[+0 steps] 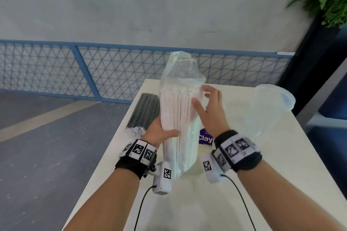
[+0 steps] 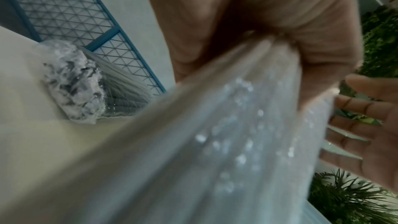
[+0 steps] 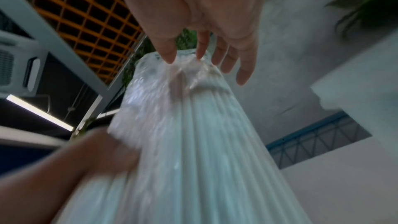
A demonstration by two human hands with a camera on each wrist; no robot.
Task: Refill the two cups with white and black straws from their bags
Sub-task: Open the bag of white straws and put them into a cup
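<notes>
A clear bag of white straws stands upright on the white table. My left hand grips its lower part, thumb in front and fingers hidden behind. In the left wrist view my left hand closes around the bag. My right hand is open, its fingers spread against the bag's upper right side. In the right wrist view its fingertips touch the loose plastic near the top of the bag. A bag of black straws lies flat to the left. Clear plastic cups sit tilted at the right.
A purple label lies on the table behind the white bag. A blue mesh fence runs beyond the far edge, and the table's left edge drops to grey floor. A green plant stands at the far right.
</notes>
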